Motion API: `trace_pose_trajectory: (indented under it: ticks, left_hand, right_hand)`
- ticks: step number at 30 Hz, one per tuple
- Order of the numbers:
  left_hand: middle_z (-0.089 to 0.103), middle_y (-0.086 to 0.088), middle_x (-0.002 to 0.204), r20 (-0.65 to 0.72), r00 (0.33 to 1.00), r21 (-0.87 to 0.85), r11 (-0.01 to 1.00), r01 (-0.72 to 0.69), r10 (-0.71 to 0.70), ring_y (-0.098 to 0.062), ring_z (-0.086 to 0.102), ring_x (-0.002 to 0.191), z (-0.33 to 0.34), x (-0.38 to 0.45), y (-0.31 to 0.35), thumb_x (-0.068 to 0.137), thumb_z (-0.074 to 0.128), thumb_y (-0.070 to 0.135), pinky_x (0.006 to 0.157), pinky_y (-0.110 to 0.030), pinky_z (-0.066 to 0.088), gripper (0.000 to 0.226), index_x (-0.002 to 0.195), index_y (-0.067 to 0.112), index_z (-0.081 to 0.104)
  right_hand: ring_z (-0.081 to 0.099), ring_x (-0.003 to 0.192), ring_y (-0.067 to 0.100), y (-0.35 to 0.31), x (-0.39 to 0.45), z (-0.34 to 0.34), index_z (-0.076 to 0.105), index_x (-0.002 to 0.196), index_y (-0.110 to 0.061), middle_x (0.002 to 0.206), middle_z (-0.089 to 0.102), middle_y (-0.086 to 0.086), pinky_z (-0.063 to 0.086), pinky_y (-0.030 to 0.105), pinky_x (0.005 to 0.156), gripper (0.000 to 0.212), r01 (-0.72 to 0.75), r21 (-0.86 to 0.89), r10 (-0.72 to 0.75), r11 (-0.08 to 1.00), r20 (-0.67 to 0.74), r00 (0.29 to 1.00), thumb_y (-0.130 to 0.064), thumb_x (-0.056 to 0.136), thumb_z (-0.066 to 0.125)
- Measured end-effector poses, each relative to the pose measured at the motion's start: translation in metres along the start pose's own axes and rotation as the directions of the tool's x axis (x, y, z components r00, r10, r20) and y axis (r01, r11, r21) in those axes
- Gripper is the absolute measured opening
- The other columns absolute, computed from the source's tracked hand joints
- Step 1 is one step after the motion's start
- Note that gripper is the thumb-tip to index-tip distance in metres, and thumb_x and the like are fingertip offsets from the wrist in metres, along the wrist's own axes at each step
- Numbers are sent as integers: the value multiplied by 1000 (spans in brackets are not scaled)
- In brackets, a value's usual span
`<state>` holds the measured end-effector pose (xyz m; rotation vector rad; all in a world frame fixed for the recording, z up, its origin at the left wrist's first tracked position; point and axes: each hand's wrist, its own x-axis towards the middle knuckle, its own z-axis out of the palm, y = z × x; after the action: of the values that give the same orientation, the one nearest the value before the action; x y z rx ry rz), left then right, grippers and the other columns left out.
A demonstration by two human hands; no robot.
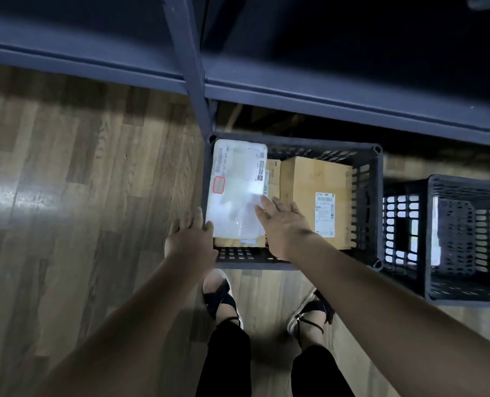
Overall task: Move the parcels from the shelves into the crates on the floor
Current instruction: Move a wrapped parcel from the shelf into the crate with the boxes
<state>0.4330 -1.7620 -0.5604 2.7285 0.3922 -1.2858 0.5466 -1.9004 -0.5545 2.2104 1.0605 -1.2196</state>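
Observation:
A white plastic-wrapped parcel [235,190] with a red-bordered sticker lies on top of other parcels in the left half of a dark slotted crate [372,207] on the floor. Beside it in the crate stands a brown cardboard box [309,184] with a white label. My left hand [189,239] hovers at the parcel's near-left corner, fingers spread and straight. My right hand [286,227] reaches over the parcel's near-right corner, fingers extended, holding nothing.
A second dark slotted crate [464,239] stands to the right on the wooden floor [66,196]. Dark metal shelving [295,90] with an upright post [192,73] runs across the top. My sandalled feet [223,296] are just in front of the crate.

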Motion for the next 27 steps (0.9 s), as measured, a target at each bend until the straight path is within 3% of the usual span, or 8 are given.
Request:
trace_pose_trajectory:
  ticks: [6, 12, 19, 23, 27]
  left_hand:
    - [17, -11, 154, -237, 967, -202, 978, 50, -98, -29, 19, 140, -105, -67, -24, 94, 45, 41, 114, -40, 20, 58, 144, 16, 29]
    - [25, -11, 152, -387, 911, -422, 906, -35, -145, -29, 21, 140, -177, -159, -20, 94, 47, 39, 108, -38, 25, 46, 133, 15, 45]
    - [40, -15, 141, -466, 877, -477, 869, -133, -121, -31, 29, 134, -164, -250, 12, 93, 52, 31, 105, -37, 30, 42, 130, 11, 53]
    - [35, -11, 146, -438, 895, -460, 876, -144, -83, -29, 31, 133, -161, -277, 51, 94, 51, 34, 107, -37, 28, 43, 134, 19, 50]
    - [38, -7, 145, -538, 843, -430, 868, -247, -27, -25, 33, 133, -182, -292, 100, 93, 53, 32, 108, -35, 28, 42, 132, 17, 52]
  right_hand:
    - [-7, 146, 24, 9, -85, -79, -8, 151, -13, 159, -14, 5, 2, 43, 119, 71, -72, 37, 77, 997, -149, 986, -13, 96, 37]
    - [2, 146, 23, 3, -185, -123, 2, 152, -14, 160, 2, 6, 9, 42, 119, 70, -85, 268, 170, 960, -310, 935, -21, 96, 43]
    - [6, 145, 24, -12, -288, -80, 7, 152, -15, 159, 6, 5, 12, 43, 118, 69, -59, 467, 254, 882, -367, 895, -24, 95, 46]
    - [7, 146, 23, -2, -330, -41, 11, 151, -16, 159, 8, 5, 11, 42, 117, 65, -81, 563, 346, 822, -382, 857, -24, 96, 44]
    - [11, 145, 21, 29, -369, -13, 15, 151, -17, 158, 13, 3, 13, 42, 118, 62, -104, 631, 452, 769, -421, 786, -27, 97, 44]
